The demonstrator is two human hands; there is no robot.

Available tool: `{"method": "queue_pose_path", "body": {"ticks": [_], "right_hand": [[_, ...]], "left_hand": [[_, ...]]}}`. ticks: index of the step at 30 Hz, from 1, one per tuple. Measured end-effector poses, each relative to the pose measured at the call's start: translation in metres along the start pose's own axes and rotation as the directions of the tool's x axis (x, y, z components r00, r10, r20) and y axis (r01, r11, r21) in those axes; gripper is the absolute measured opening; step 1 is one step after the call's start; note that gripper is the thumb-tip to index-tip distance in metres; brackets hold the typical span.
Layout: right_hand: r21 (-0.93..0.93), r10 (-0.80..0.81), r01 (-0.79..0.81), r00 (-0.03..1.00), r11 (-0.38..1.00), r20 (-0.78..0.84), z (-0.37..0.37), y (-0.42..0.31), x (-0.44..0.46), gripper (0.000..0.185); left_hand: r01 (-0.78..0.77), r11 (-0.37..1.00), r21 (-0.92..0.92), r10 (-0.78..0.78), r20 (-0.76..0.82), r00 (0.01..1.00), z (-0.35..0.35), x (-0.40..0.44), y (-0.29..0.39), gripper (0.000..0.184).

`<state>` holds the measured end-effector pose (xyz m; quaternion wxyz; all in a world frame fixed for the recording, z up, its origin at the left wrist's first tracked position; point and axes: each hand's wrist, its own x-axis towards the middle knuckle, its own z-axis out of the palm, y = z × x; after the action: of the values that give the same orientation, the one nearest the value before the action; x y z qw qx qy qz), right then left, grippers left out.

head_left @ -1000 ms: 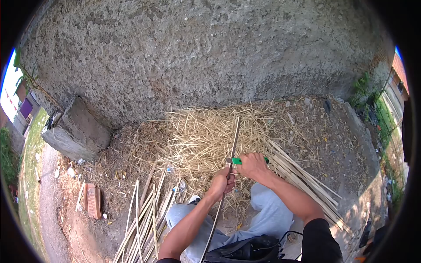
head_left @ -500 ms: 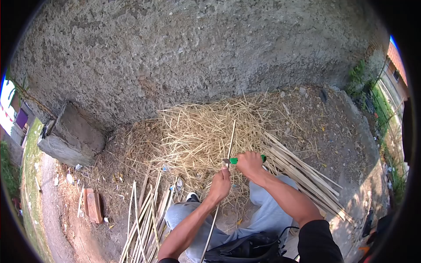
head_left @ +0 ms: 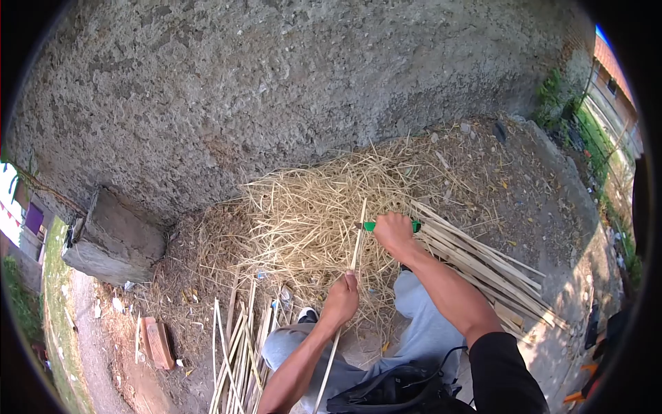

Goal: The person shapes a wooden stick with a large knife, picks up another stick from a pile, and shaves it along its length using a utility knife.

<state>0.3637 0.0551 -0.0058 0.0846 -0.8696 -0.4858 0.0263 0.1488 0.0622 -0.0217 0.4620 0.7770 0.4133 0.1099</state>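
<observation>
My left hand (head_left: 342, 299) is closed around a long thin bamboo strip (head_left: 358, 248), thumb laid along it. The strip runs from near my lap, past my left leg, up over the pile of shavings. In my right hand (head_left: 395, 233) is a green-handled knife (head_left: 369, 226), gripped in a fist. Its short dark blade meets the strip near the far end, a span above my left thumb. Behind both hands lies a heap of pale curled shavings (head_left: 303, 207).
Split bamboo strips (head_left: 476, 259) lie in a bundle to the right, and more strips (head_left: 238, 352) by my left leg. A rough wall (head_left: 310, 83) rises ahead. A concrete block (head_left: 121, 234) and a reddish brick (head_left: 160, 345) are at left.
My right hand and the knife have moved away from my left hand, toward the strip's far end. My left hand still grips the strip. The view has shifted slightly.
</observation>
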Motion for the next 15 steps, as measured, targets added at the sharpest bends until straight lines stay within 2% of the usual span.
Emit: {"method": "queue_pose_path", "body": {"ticks": [2, 4, 6, 7, 8, 9, 10, 11, 14, 15], "right_hand": [[-0.033, 0.090, -0.089, 0.995, 0.995, 0.044, 0.006, 0.002, 0.008, 0.019], [0.005, 0.212, -0.213, 0.975, 0.977, -0.071, 0.027, 0.051, 0.023, 0.017], [0.050, 0.362, -0.363, 0.932, 0.931, 0.026, 0.021, 0.087, 0.019, 0.017], [0.057, 0.367, -0.368, 0.930, 0.928, 0.025, 0.021, 0.092, 0.015, 0.017], [0.084, 0.409, -0.410, 0.912, 0.908, 0.028, 0.021, 0.095, 0.011, 0.016], [0.107, 0.449, -0.450, 0.893, 0.887, 0.032, 0.022, 0.097, 0.007, 0.016], [0.099, 0.445, -0.446, 0.895, 0.890, 0.029, 0.017, 0.092, 0.005, 0.016], [0.116, 0.442, -0.443, 0.896, 0.889, 0.043, 0.009, 0.082, 0.005, 0.018], [0.165, 0.388, -0.393, 0.919, 0.905, 0.063, 0.007, 0.062, 0.005, 0.021], [0.222, 0.339, -0.341, 0.940, 0.913, 0.051, 0.008, 0.055, 0.005, 0.020]], "left_hand": [[0.015, 1.000, -0.017, -0.014, 0.051, 0.999, -0.005, -0.010, 0.006, 0.053], [0.035, 0.999, -0.015, -0.033, 0.101, 0.994, -0.004, -0.025, 0.001, 0.053], [0.018, 0.999, -0.032, -0.010, 0.228, 0.974, -0.006, -0.043, -0.018, 0.054], [-0.075, 0.991, -0.109, 0.094, 0.173, 0.980, -0.011, -0.041, -0.019, 0.051], [-0.078, 0.991, -0.110, 0.096, 0.174, 0.980, -0.016, -0.036, -0.020, 0.051], [0.167, 0.925, -0.342, -0.056, 0.313, 0.948, -0.023, -0.027, -0.020, 0.048], [0.415, 0.751, -0.513, -0.156, 0.474, 0.867, -0.031, -0.021, -0.011, 0.046], [0.435, 0.714, -0.548, -0.156, 0.481, 0.863, -0.031, -0.015, -0.010, 0.037], [0.501, 0.667, -0.551, -0.216, 0.501, 0.838, -0.041, -0.011, 0.005, 0.033], [0.473, 0.678, -0.563, -0.205, 0.473, 0.857, -0.042, -0.011, 0.010, 0.028]]}}
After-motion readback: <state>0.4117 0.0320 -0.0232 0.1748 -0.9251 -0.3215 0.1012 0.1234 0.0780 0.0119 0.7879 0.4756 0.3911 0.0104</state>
